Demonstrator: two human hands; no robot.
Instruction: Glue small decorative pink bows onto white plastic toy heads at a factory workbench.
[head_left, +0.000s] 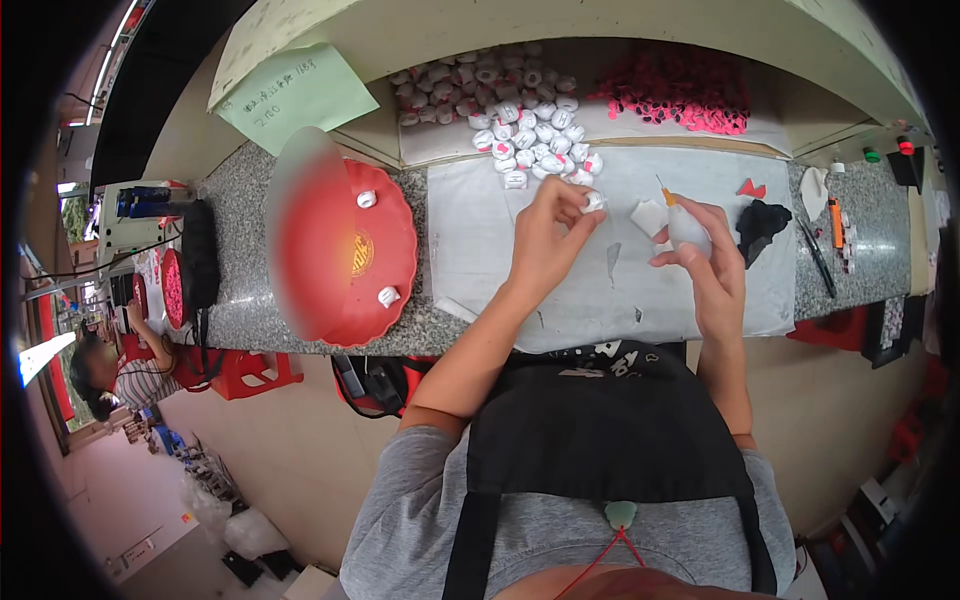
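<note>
My left hand pinches a small white figure head with dark and pink marks over the white sheet. In my right hand is a white squeeze bottle with an orange collar and a thin needle tip pointing up. The needle stays apart from the figure head. Just beyond my left hand, many similar white heads lie heaped, reaching back under the shelf. Small pink pieces form a pile to their right. A white paper scrap lies between my hands.
Left of the sheet, a red scalloped tray holds two white heads. At right lie a black cloth, a black pen and an orange-handled tool. A shelf overhangs the back. Another person sits far left.
</note>
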